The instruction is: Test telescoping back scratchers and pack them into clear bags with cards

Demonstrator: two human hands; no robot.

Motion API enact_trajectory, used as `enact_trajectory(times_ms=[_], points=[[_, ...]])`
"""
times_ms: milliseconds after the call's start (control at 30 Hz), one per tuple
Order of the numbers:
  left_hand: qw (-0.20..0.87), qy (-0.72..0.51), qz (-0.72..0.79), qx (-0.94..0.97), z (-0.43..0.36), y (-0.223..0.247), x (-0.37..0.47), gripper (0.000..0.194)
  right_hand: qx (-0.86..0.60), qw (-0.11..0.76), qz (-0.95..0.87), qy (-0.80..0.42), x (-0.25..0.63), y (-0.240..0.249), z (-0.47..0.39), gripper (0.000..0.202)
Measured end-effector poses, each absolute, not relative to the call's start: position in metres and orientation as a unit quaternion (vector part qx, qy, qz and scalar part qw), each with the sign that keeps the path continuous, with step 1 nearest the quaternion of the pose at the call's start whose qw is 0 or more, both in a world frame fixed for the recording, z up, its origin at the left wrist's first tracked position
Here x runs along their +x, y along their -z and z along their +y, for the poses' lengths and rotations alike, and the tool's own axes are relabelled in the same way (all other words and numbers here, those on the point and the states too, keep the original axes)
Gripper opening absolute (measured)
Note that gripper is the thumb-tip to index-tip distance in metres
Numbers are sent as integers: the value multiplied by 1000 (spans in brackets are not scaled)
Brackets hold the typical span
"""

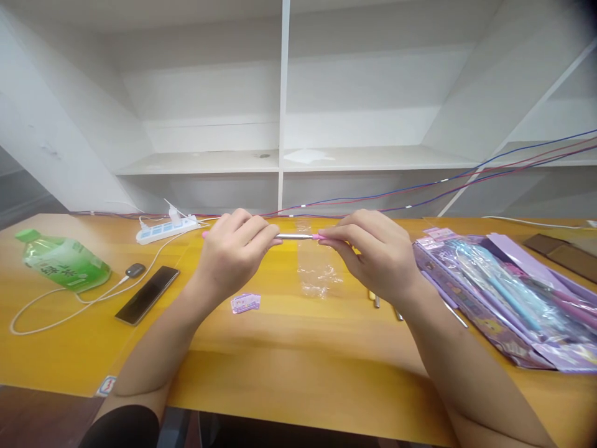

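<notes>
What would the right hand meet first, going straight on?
Past the pink-and-silver pen it pinches, the right hand would likely meet the left hand, holding the same pen; depth unclear.

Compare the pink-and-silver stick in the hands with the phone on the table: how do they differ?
Shape: the stick is thin and rod-like; the phone is a flat slab.
Colour: the stick is silver with pink parts; the phone's face is dark.
Pose: the stick is held between the left hand and right hand; the phone lies on the table, untouched.
Shared: both are longer than wide.
</notes>
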State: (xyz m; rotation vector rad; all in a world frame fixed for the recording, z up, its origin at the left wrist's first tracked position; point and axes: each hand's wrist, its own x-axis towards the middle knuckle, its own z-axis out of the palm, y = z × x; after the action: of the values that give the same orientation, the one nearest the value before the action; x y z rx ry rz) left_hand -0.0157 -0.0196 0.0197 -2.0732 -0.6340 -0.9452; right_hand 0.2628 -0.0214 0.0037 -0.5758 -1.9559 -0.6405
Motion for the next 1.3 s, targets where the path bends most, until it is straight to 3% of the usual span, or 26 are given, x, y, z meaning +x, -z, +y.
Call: enact_trajectory(times_ms=[267, 800, 1300], points=[[382, 366, -260, -808, -8, -23, -29, 23, -248, 490, -788, 277, 277, -12, -21, 11], [417, 390, -277, -773, 12, -36, -63, 13, -253, 514, -751, 329, 315, -23, -6, 19], [360, 398, -328, -777, 32, -35, -92, 22, -281, 509, -740, 338, 340, -23, 7, 12]])
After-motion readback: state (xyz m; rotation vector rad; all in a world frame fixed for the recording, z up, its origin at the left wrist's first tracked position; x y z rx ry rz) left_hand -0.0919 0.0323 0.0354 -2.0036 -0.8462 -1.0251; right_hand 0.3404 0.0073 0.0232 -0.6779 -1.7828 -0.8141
